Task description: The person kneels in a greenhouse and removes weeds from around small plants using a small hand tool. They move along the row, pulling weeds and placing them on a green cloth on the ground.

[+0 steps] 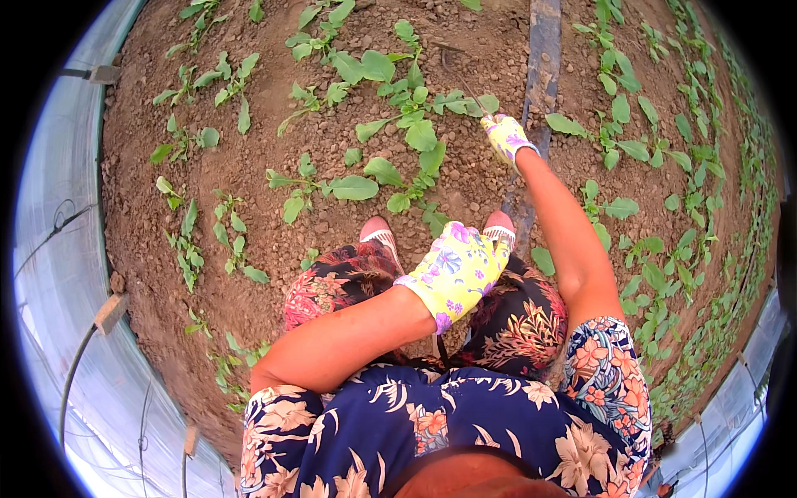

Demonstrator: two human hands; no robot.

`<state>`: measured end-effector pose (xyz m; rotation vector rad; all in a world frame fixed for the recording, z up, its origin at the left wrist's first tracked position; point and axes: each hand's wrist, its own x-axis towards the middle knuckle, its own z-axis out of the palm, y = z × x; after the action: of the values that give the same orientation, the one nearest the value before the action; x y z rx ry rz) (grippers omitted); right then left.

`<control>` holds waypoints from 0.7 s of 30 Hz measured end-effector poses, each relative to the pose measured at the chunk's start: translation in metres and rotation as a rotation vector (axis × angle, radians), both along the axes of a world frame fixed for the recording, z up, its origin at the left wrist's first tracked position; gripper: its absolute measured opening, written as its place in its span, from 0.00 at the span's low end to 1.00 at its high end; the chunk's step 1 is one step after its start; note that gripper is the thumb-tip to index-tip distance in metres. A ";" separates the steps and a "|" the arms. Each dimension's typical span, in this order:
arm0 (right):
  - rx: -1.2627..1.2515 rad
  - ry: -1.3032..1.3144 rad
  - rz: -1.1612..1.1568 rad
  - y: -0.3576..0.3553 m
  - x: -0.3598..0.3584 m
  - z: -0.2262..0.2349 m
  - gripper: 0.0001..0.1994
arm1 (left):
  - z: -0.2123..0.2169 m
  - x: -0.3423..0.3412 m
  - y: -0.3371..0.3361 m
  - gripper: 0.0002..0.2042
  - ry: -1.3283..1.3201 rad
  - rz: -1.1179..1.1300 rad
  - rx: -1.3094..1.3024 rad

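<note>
My right hand [508, 139], in a yellow flowered glove, reaches forward over the soil beside the dark strip. It is closed on a small hand hoe with a thin shaft [466, 85], whose blade end points away to the upper left; the handle is hidden in the glove. Leafy green seedlings [419, 133] grow just left of the hoe. In a matching glove, my left hand [455, 272] is held in front of my knees with its fingers curled in. What those fingers hold, if anything, is hidden.
A dark flat strip [544, 58] runs along the brown soil [257, 137] on the right. More seedling rows [656, 274] grow beyond it, others [187, 249] at left. Plastic sheeting [62, 207] walls the left side. My pink shoes [378, 230] stand among plants.
</note>
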<state>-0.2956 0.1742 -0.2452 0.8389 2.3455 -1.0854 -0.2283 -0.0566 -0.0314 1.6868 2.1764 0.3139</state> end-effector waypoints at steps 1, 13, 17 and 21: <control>-0.205 -0.015 -0.195 0.004 0.008 0.000 0.28 | 0.003 0.000 0.000 0.16 -0.032 0.007 0.015; -0.747 0.462 -0.604 -0.085 0.106 0.270 0.13 | 0.066 0.014 -0.028 0.07 -0.034 0.021 0.029; -0.876 0.510 -0.671 -0.121 0.147 0.340 0.11 | 0.087 0.034 -0.053 0.07 0.005 0.093 0.062; -0.855 0.637 -0.646 -0.175 0.192 0.383 0.11 | 0.109 0.071 -0.090 0.08 0.024 0.120 0.057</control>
<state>-0.1036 -0.0010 0.1381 0.9908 1.6557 -2.6741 -0.1577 -0.1461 0.0772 1.5999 2.3119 0.3941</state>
